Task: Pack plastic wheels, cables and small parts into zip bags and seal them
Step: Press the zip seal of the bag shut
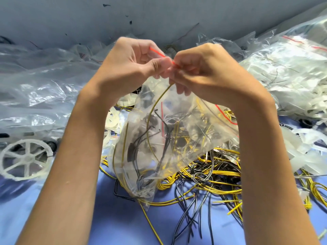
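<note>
A clear zip bag with a red seal strip hangs in mid-air at the centre, holding yellow and black cables and small dark parts. My left hand pinches the bag's top edge on the left. My right hand pinches the same red strip right beside it, fingertips almost touching. A yellow cable runs up inside the bag toward the seal. A white spoked plastic wheel lies on the blue table at the left. Loose yellow and black cables lie tangled under the bag.
Piles of clear plastic bags cover the left side. More filled zip bags with white parts are heaped at the right. White plastic wheels lie behind the held bag. A grey wall rises at the back.
</note>
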